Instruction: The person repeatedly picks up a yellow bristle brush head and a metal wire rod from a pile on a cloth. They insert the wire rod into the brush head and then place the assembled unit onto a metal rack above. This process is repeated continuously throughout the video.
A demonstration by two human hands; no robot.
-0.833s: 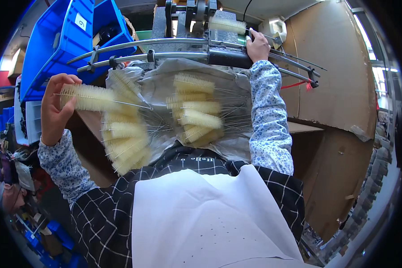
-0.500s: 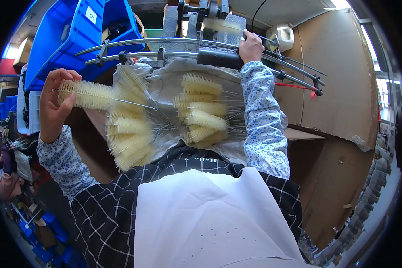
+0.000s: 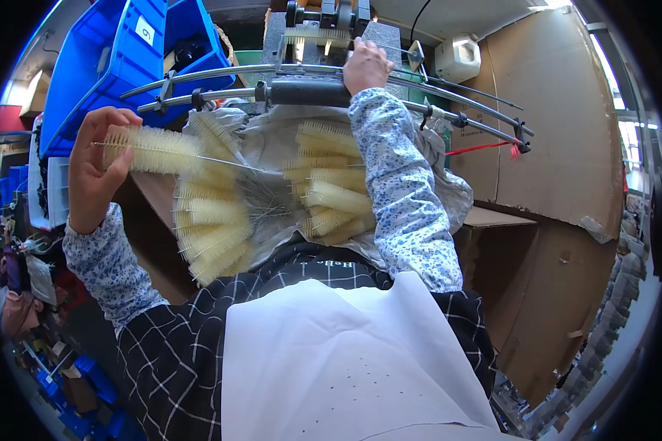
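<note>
My left hand (image 3: 92,169) pinches the bristled end of a cream tube brush (image 3: 154,151), whose twisted wire stem points right. The brush hangs over a left pile of similar brushes (image 3: 213,228). My right hand (image 3: 368,67) is curled over the right end of a sliding carriage with a dark cylinder (image 3: 310,92) on two metal rails (image 3: 235,68). Behind that cylinder another cream brush (image 3: 318,35) lies across the carriage, just in front of the machine's dark wheels (image 3: 344,15). My fingertips are partly hidden there.
A second pile of brushes (image 3: 335,191) lies on grey plastic sheeting (image 3: 268,140). Blue bins (image 3: 103,73) stand at the far left. Large cardboard (image 3: 552,125) rises on the right, and a white plastic container (image 3: 457,59) sits behind the rails. A red cord (image 3: 482,149) hangs from the rail end.
My right hand has slid the carriage left along the rails, bringing its brush in front of the wheels. My left hand has shifted slightly right, still holding its brush.
</note>
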